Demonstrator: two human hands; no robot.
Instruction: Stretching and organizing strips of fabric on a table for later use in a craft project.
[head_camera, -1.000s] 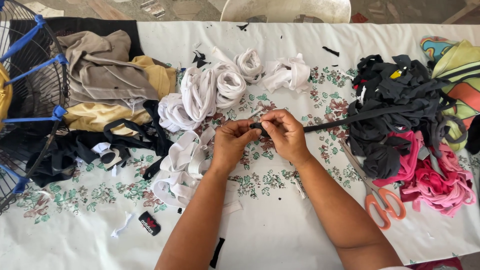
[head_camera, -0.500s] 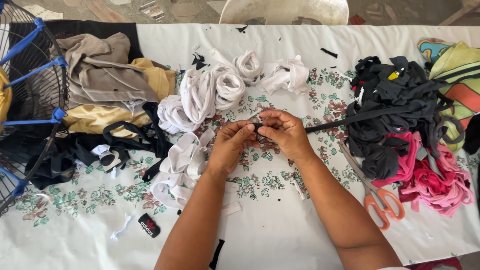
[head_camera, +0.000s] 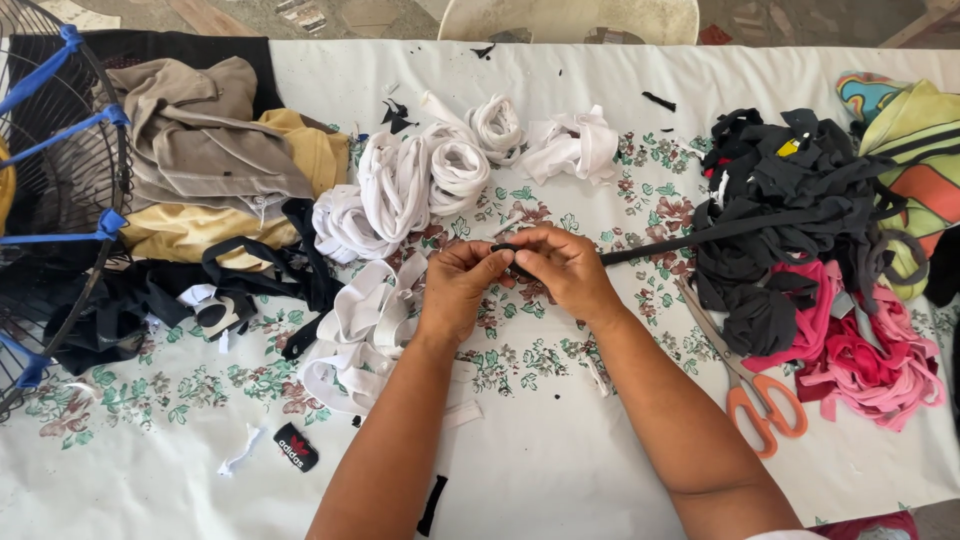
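My left hand and my right hand meet at the middle of the table, both pinching the near end of a long black fabric strip. The strip runs taut to the right into a heap of black fabric strips. Fingertips of both hands touch over the strip's end, which is mostly hidden between them. Loops of white fabric strips lie just left of my left hand.
Rolled white strips lie behind the hands. Beige and yellow clothes are piled at the left beside a wire fan guard. Orange-handled scissors and pink strips lie at the right on the floral tablecloth.
The hands stay together on the strip's end and have shifted only slightly. The fingers have worked the end of the strip closer between them.
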